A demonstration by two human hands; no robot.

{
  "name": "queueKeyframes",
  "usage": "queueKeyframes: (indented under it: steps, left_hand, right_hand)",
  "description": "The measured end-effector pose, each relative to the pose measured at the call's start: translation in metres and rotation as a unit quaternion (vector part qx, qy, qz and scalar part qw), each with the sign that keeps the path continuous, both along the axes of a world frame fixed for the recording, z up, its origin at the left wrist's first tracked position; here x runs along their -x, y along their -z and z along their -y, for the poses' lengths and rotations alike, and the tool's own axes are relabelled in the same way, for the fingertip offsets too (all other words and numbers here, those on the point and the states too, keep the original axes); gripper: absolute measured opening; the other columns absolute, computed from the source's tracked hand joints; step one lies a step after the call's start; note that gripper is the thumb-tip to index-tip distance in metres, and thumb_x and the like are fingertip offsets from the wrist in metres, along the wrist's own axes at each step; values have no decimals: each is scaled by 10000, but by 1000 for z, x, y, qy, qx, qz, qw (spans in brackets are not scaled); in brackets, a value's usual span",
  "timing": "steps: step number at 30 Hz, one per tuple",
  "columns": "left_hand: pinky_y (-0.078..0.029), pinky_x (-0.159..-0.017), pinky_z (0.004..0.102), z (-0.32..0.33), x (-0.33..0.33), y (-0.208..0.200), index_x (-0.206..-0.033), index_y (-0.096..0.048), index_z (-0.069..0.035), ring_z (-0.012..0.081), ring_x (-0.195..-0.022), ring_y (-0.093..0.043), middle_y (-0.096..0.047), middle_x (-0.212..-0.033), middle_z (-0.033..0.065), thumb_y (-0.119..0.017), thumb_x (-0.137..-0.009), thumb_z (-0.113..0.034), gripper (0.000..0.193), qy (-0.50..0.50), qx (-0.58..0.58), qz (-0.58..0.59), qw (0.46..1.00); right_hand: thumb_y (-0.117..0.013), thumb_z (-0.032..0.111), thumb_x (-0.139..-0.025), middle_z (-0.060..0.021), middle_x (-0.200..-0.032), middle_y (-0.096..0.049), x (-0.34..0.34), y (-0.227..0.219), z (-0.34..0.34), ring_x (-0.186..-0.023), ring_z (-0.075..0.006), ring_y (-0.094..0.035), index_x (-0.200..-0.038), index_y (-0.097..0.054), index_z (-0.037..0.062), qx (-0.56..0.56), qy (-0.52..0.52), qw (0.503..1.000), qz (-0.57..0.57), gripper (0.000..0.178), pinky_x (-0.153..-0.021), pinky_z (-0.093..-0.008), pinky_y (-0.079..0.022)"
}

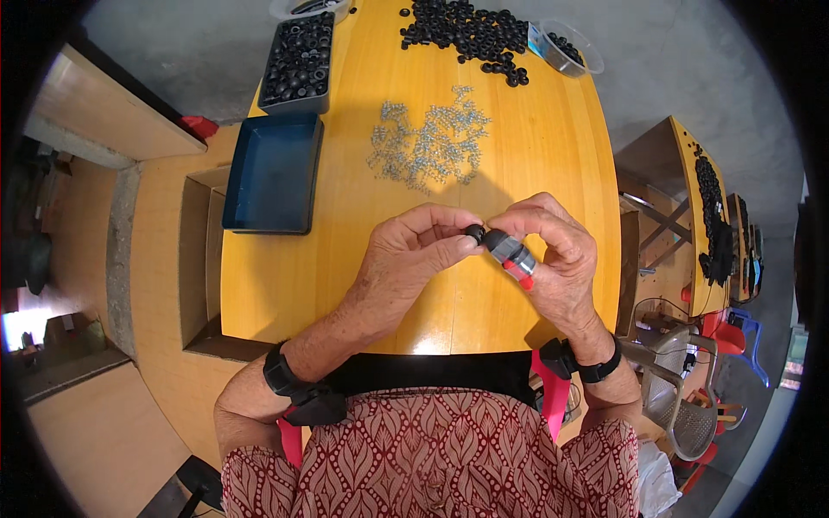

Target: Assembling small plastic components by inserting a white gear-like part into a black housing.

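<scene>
Over the near middle of the wooden table (414, 319), my left hand (393, 259) pinches a small round black part (474, 232) between thumb and fingers. My right hand (561, 259) is closed around a stubby tool (515, 255) with a dark grey body, a silver band and a red piece. The tool's dark end is close against the black part; fingers hide whether they touch. Beyond both hands, many small silver pieces (432, 142), seemingly screws, lie scattered on the tabletop.
A dark blue tray (316, 177) stands at the table's left, with a grey bin (298, 107) of black round parts behind it. Loose black parts (471, 34) are heaped at the far edge beside a clear tub (598, 62). A metal chair (691, 423) stands at the right.
</scene>
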State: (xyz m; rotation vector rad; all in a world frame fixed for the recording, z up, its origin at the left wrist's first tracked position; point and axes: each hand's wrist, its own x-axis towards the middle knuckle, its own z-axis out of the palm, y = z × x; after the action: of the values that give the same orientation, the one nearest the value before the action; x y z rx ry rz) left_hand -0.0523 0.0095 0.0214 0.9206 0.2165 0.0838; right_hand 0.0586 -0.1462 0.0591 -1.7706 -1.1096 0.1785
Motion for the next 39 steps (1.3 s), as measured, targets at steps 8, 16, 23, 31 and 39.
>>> queueKeyframes:
  steps: [8, 16, 23, 31, 39]
  left_hand:
    - [-490, -882, 254, 0, 2, 5, -1099, -612, -12, 131, -941, -624, -652, -1009, 63, -642, -883, -35, 220, -9, 16, 10, 1000]
    - [-506, -914, 285, -9, -3, 12, -1095, -600, 3, 164, -962, -640, -656, -1023, 87, -631, -889, -34, 211, -16, 43, -26, 999]
    - [-481, -911, 276, -18, -7, 20, -1082, -611, 14, 157, -973, -632, -669, -1000, 86, -629, -888, -23, 199, -32, 72, -43, 996]
    - [-498, -926, 307, -22, -7, 18, -1097, -597, 17, 184, -976, -640, -665, -1014, 108, -610, -907, -33, 198, -30, 72, -63, 995]
    - [-482, -933, 291, -29, -9, 14, -1133, -577, 16, 165, -1011, -624, -653, -1055, 96, -585, -917, -15, 218, -1, 101, -69, 993]
  right_hand:
    - [-696, 30, -652, -97, -845, -613, 5, -3, 0, -734, -250, -610, -960, -678, 29, 25, -36, 955, 292, 309, -640, -346, -467]
    - [-643, 52, -753, -119, -855, -620, -60, -19, -17, -785, -283, -617, -896, -642, 32, 88, -28, 976, 196, 144, -669, -351, -472]
    - [-610, 66, -788, -153, -874, -628, -170, 1, -69, -799, -330, -611, -942, -675, 17, 177, 53, 966, 183, 173, -714, -402, -488]
    - [-655, 16, -739, -101, -918, -587, -220, 13, -126, -866, -304, -611, -972, -668, 38, 260, 34, 915, 307, 234, -746, -396, -498]
    - [-678, 21, -687, -94, -939, -599, -230, 36, -141, -951, -286, -597, -931, -674, 54, 266, -8, 876, 403, 246, -787, -382, -512]
